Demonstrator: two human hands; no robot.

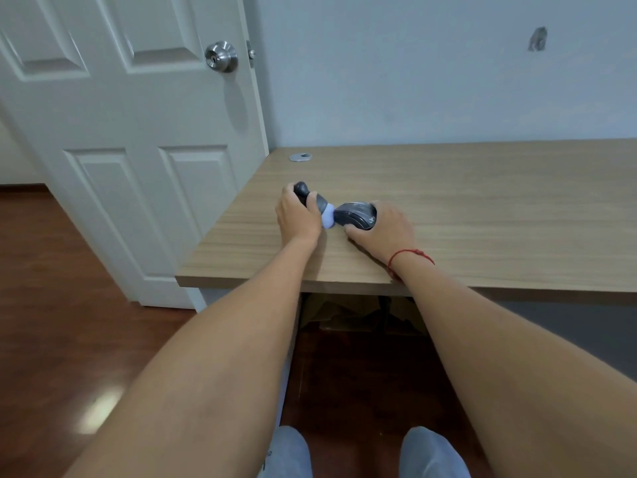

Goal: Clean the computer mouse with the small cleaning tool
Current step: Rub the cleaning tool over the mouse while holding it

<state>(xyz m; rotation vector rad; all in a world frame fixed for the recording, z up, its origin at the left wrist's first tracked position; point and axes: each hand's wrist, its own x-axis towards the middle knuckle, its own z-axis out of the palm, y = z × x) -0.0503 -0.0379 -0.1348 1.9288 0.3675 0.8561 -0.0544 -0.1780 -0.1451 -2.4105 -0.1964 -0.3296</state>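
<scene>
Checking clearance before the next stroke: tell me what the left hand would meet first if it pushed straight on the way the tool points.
The left hand points its cleaning tool rightward; the pale tip already seems to touch the mouse, held by the right hand.

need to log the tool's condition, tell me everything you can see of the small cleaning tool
The small cleaning tool is a short, dark grey, plastic-looking wand with a rounded butt end and a pale, soft-looking head. It lies low over the wooden desk, gripped around its handle by the left hand. Its pale head presses against the mouse.
</scene>
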